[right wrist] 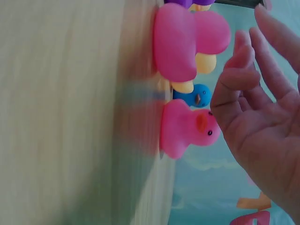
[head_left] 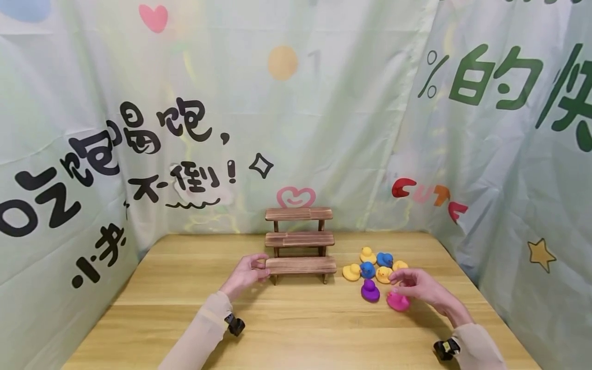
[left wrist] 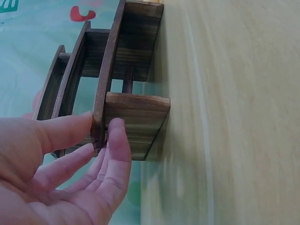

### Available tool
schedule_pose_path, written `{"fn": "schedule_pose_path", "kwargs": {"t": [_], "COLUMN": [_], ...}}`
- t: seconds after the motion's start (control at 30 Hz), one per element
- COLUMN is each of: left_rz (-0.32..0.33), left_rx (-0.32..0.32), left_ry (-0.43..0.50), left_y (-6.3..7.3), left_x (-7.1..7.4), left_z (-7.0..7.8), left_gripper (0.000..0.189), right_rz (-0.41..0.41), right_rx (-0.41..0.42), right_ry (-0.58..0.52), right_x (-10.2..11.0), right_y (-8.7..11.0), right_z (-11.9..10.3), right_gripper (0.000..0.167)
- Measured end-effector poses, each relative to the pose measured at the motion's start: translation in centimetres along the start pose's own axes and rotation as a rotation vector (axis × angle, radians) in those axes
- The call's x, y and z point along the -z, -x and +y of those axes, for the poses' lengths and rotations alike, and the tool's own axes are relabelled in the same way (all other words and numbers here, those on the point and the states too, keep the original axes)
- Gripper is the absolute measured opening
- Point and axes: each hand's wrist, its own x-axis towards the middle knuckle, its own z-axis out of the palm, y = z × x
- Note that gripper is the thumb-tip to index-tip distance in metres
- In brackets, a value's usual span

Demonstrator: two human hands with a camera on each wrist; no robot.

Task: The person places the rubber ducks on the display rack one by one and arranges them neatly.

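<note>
A three-tier wooden display shelf (head_left: 300,265) stands at the back of the table. My left hand (head_left: 247,275) pinches the left end of its lowest board, thumb above and fingers beneath, as the left wrist view (left wrist: 101,117) shows. Over the rubber ducks at the right hovers my right hand (head_left: 418,287), fingers loosely bent, holding nothing. Nearest it in the head view is a pink duck (head_left: 398,301); two pink ducks, one close (right wrist: 176,42) and one farther (right wrist: 176,129), show in the right wrist view. A purple duck (head_left: 370,291) sits just left of the pink one.
Several yellow ducks (head_left: 367,255) and two blue ducks, one at the back (head_left: 385,259) and one in front (head_left: 367,270), cluster right of the shelf. Printed fabric (head_left: 347,128) hangs behind and beside the wooden table (head_left: 296,334).
</note>
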Motion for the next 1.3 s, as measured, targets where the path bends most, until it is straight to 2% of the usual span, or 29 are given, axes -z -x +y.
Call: {"fn": "schedule_pose_path", "kwargs": {"t": [0.2,0.4,0.77,1.17,1.3], "left_rz": [0.005,0.0,-0.029,-0.031,-0.039], "left_rx": [0.017,0.045,0.044,0.064,0.063], "left_ry": [-0.004,0.029,0.102,0.07,0.076], "left_y": [-0.3,-0.3,-0.3,-0.6,-0.7], "left_x": [0.1,0.0,0.4,0.7,0.7], "left_z": [0.2,0.2,0.2,-0.1,-0.1], "left_gripper": [0.05,0.052,0.052,0.049,0.049], "right_rz": [-0.012,-0.036,-0.075,-0.148,-0.163], "right_rx": [0.005,0.001,0.012,-0.007,0.014], "right_ry": [0.058,0.061,0.05,0.036,0.056], "right_x": [0.2,0.1,0.1,-0.4,-0.4], "right_y": [0.2,0.4,0.1,-0.4,-0.6], "right_z": [0.2,0.7,1.7,1.1,1.2], "right_gripper": [0.04,0.04,0.04,0.041,0.037]}}
